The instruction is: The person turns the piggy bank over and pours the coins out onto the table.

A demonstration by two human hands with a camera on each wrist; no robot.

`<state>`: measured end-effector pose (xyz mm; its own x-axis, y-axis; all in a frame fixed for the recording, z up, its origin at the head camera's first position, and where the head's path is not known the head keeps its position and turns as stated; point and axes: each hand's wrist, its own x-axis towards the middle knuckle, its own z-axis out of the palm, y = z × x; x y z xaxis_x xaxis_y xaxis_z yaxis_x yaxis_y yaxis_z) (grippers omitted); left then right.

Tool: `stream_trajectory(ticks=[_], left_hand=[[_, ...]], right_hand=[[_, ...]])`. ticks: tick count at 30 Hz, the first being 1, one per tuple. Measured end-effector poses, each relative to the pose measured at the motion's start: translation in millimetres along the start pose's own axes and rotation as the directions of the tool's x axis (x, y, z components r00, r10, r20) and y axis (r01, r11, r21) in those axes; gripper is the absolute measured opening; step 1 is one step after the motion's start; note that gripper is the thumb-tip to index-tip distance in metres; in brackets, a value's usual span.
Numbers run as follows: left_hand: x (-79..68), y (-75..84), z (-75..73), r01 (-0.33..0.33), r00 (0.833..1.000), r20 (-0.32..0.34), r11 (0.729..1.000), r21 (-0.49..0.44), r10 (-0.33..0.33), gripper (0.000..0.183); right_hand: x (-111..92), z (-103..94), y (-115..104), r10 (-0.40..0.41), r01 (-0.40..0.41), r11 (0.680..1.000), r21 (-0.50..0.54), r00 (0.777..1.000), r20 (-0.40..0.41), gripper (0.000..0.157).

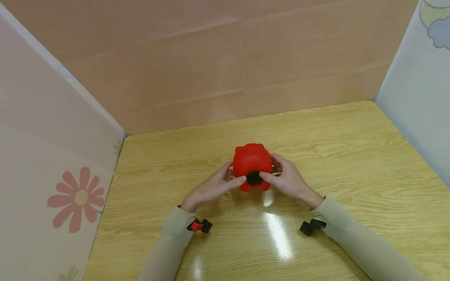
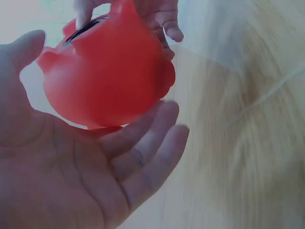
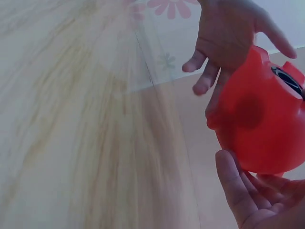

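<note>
A round, glossy red piggy bank (image 1: 251, 158) with short stubby feet is held up between both hands over the middle of the table. A black oval plug (image 1: 254, 178) is set in the side facing the head camera. My left hand (image 1: 217, 185) holds the bank from the left, thumb by the plug's edge and fingers behind and beneath the red body (image 2: 109, 71). From the right, my right hand (image 1: 288, 177) grips it, its thumb touching the plug. In the right wrist view the plug (image 3: 288, 81) is partly cut off by the frame's edge.
The wood-grain table (image 1: 351, 157) reflects light in front of the hands. A pinkish back panel (image 1: 219, 54) and two pale side panels with printed flowers (image 1: 81, 197) and a cloud (image 1: 448, 32) enclose it. Small black devices (image 1: 311, 226) sit at both wrists.
</note>
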<state>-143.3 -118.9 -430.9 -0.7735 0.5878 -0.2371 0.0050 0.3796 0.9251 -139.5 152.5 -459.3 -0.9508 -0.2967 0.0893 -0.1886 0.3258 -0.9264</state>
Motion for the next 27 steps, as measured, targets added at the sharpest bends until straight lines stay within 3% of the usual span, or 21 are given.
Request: stream_trajectory(ticks=[5, 7, 11, 14, 18, 23, 25, 27], left_hand=[[0.5, 0.1, 1.6, 0.012, 0.992, -0.128, 0.999, 0.048, -0.005, 0.088], [1.5, 0.0, 1.8, 0.004, 0.988, -0.153, 1.000, 0.028, 0.001, 0.087], [3.4, 0.2, 2.7, -0.001, 0.989, -0.150, 0.998, -0.063, -0.009, 0.083], [5.4, -0.4, 3.5, 0.018, 0.993, -0.112, 0.990, -0.140, -0.034, 0.080], [10.9, -3.5, 4.9, -0.008, 0.997, -0.077, 0.974, -0.227, -0.009, 0.075], [15.5, -6.4, 7.4, -0.052, 0.993, -0.120, 0.951, -0.306, 0.015, 0.074], [16.1, -7.2, 8.0, -0.049, 0.989, -0.148, 0.946, -0.321, 0.001, 0.074], [16.4, -7.8, 8.4, -0.039, 0.985, -0.172, 0.943, -0.331, -0.020, 0.073]], right_hand=[[0.0, 1.4, -4.2, 0.077, -0.077, 0.997, 0.014, 0.997, 0.006, 0.054], [0.7, 1.4, -6.5, 0.103, -0.104, 0.995, 0.013, 0.994, 0.018, 0.054], [1.9, 1.1, -9.9, 0.170, -0.172, 0.984, 0.038, 0.984, 0.054, 0.053], [2.3, 1.6, -11.7, 0.212, -0.218, 0.973, 0.078, 0.974, 0.077, 0.052], [2.7, 2.8, -15.4, 0.229, -0.241, 0.963, 0.120, 0.968, 0.104, 0.053], [2.3, 4.4, -20.7, 0.229, -0.254, 0.956, 0.145, 0.959, 0.168, 0.057], [2.1, 4.6, -22.9, 0.227, -0.244, 0.964, 0.105, 0.962, 0.150, 0.061], [2.1, 4.2, -25.5, 0.199, -0.201, 0.980, 0.016, 0.977, 0.072, 0.063]])
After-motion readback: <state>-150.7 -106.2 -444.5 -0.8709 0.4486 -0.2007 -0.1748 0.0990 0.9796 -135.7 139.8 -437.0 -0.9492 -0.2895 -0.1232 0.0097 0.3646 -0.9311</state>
